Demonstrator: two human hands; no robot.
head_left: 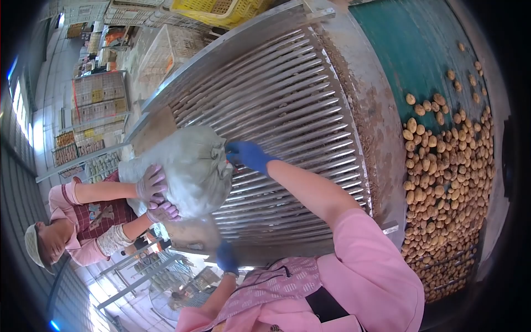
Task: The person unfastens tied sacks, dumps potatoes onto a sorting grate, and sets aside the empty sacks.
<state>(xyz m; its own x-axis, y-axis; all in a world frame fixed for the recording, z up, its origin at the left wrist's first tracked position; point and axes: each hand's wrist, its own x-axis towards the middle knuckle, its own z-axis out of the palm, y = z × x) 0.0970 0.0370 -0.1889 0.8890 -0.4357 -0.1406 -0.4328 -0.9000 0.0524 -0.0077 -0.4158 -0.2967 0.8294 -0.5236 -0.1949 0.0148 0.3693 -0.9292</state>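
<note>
A stuffed pale green woven sack [193,166] lies at the left end of the slatted metal rack, its gathered mouth turned toward me. My right hand [249,156], in a blue glove, is closed at that gathered mouth, where a small bit of red shows by the fingers. My left hand [227,257], also blue-gloved, is apart from the sack near the rack's close edge; motion smears its fingers. Across on the left, a co-worker's two gloved hands [150,183] press against the sack's side.
Metal bars of the slatted rack [287,133] stretch out in front of me. On the right, many potatoes [442,182] lie on a green conveyor belt [387,50]. A yellow crate [221,12] and a white crate [168,50] stand beyond the rack. The co-worker [83,216] stands at left.
</note>
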